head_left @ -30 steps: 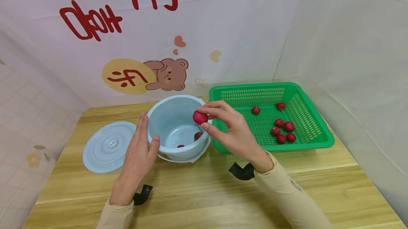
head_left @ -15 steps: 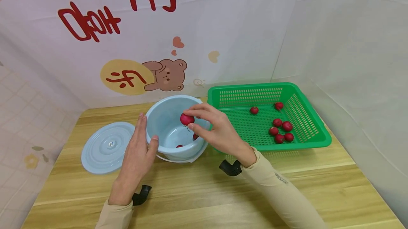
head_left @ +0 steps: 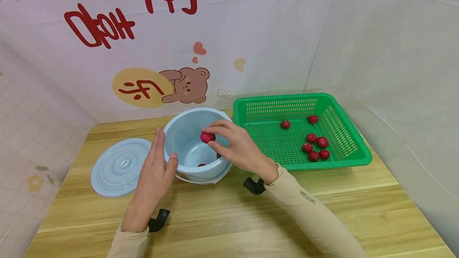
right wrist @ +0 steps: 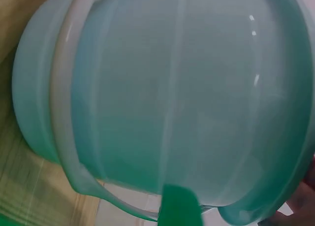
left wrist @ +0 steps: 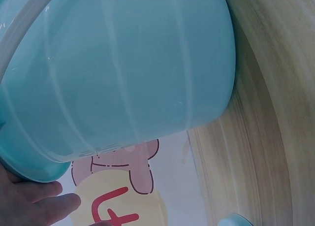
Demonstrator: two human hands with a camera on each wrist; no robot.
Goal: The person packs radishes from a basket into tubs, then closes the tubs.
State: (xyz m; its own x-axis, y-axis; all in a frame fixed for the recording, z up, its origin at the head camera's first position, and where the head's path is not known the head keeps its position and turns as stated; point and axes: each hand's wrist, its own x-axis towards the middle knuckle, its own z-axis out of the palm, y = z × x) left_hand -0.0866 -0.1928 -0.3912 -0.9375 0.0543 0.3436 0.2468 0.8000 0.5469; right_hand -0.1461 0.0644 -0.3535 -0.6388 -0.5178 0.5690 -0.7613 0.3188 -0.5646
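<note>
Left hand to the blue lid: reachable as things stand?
Probably yes. The left hand is by the bucket, fingers straight, and the lid lies on the table just to its left, with nothing visible in the way.

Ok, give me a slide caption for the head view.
Right grip pinches a radish over the blue bucket, left grip beside it, green basket to the right.

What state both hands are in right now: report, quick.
Left hand: open, fingers straight, at the blue bucket.
Right hand: holding a red radish over the bucket's opening.
</note>
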